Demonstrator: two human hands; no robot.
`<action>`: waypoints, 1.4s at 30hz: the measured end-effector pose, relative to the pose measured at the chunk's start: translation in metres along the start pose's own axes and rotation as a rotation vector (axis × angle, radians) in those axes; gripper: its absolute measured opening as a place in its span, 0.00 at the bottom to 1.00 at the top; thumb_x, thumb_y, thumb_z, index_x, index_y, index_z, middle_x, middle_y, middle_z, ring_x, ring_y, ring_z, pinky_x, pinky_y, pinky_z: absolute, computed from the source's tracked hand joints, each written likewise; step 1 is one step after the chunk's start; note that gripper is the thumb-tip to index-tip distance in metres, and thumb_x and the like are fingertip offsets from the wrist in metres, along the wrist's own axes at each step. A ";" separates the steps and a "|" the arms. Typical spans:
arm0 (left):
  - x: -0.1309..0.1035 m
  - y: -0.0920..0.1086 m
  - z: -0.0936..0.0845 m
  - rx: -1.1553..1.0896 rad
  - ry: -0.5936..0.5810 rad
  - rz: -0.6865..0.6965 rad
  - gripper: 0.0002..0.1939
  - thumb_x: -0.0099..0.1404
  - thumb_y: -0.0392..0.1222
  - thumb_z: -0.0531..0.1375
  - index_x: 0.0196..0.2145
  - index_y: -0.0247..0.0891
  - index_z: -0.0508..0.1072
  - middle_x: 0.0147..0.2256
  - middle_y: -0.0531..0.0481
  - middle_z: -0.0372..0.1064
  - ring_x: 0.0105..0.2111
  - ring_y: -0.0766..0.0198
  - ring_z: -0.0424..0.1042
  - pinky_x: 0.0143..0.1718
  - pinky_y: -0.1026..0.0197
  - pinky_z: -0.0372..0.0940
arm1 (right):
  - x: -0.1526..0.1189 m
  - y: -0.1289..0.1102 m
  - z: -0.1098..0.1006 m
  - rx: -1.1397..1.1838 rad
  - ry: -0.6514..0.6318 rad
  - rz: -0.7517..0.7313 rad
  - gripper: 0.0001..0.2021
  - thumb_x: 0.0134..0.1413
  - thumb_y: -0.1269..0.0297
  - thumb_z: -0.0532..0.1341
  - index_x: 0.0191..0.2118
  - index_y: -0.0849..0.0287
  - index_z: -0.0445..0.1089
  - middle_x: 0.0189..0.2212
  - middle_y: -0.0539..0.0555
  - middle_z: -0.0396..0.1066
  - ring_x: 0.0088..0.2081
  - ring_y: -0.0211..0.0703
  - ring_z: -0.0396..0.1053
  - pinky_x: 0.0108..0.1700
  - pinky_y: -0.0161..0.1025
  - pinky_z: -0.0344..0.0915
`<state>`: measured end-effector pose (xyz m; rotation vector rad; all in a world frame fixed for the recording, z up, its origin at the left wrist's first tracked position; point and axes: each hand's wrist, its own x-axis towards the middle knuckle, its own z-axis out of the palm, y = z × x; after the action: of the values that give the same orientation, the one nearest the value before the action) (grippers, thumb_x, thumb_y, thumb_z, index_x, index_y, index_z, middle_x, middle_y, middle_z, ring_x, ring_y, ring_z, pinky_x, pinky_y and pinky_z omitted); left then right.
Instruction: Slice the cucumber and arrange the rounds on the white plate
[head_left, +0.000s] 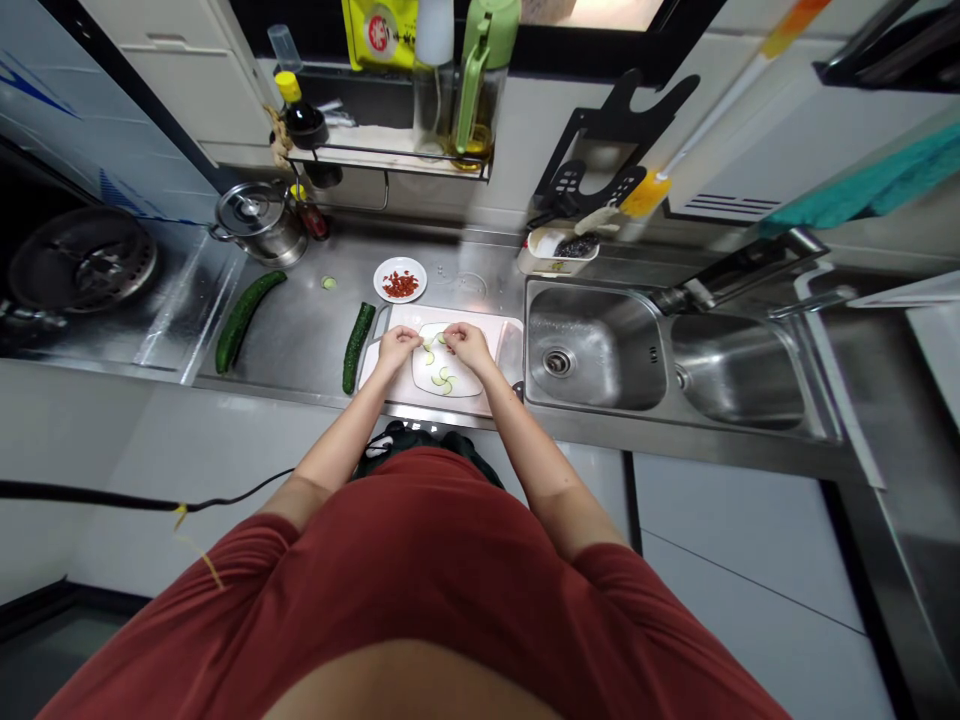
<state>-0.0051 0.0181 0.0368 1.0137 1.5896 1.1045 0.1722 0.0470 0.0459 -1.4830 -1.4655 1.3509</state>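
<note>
On a light cutting board (394, 396) lies a white plate (459, 362) with several thin green-edged slices (442, 381) arranged in curved patterns. My left hand (399, 347) is over the plate's left edge, its fingertips pinched near a slice. Over the upper right of the plate is my right hand (466, 344), fingers pressed together at another slice. Whatever sits between the fingertips of each hand is too small to make out. A dark green cucumber (358, 347) rests just left of the board. Behind the board stands a small white dish (383, 283) of chopped red pieces (400, 285).
A larger cucumber (244, 320) and a steel pot (260, 222) are at the left, beyond them a black pan (82, 260). A double sink (596, 345) lies right of the board. Bottles stand on a wall shelf (390, 147) above the counter. A utensil holder (556, 262) is behind the sink.
</note>
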 end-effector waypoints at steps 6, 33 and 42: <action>0.009 -0.024 0.000 0.397 0.042 -0.053 0.08 0.49 0.41 0.64 0.29 0.38 0.73 0.26 0.53 0.70 0.27 0.67 0.67 0.32 0.65 0.61 | 0.007 0.019 0.014 -0.316 0.010 0.013 0.08 0.50 0.67 0.58 0.35 0.60 0.73 0.31 0.50 0.74 0.33 0.37 0.68 0.39 0.33 0.63; 0.005 -0.019 0.000 0.737 0.020 -0.061 0.06 0.53 0.41 0.61 0.31 0.41 0.75 0.33 0.50 0.75 0.33 0.62 0.70 0.34 0.62 0.60 | 0.011 0.037 0.034 -0.621 -0.019 0.008 0.10 0.57 0.70 0.55 0.40 0.60 0.73 0.37 0.54 0.74 0.39 0.41 0.69 0.41 0.32 0.60; 0.000 -0.016 -0.001 0.749 0.033 -0.079 0.09 0.54 0.42 0.62 0.35 0.43 0.73 0.33 0.51 0.74 0.34 0.61 0.71 0.35 0.62 0.59 | 0.004 0.029 0.034 -0.758 -0.026 -0.001 0.11 0.59 0.69 0.55 0.44 0.60 0.71 0.40 0.59 0.74 0.43 0.48 0.69 0.42 0.37 0.60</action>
<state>-0.0073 0.0136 0.0220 1.3894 2.1082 0.4550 0.1485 0.0393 0.0088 -1.9016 -2.1294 0.8314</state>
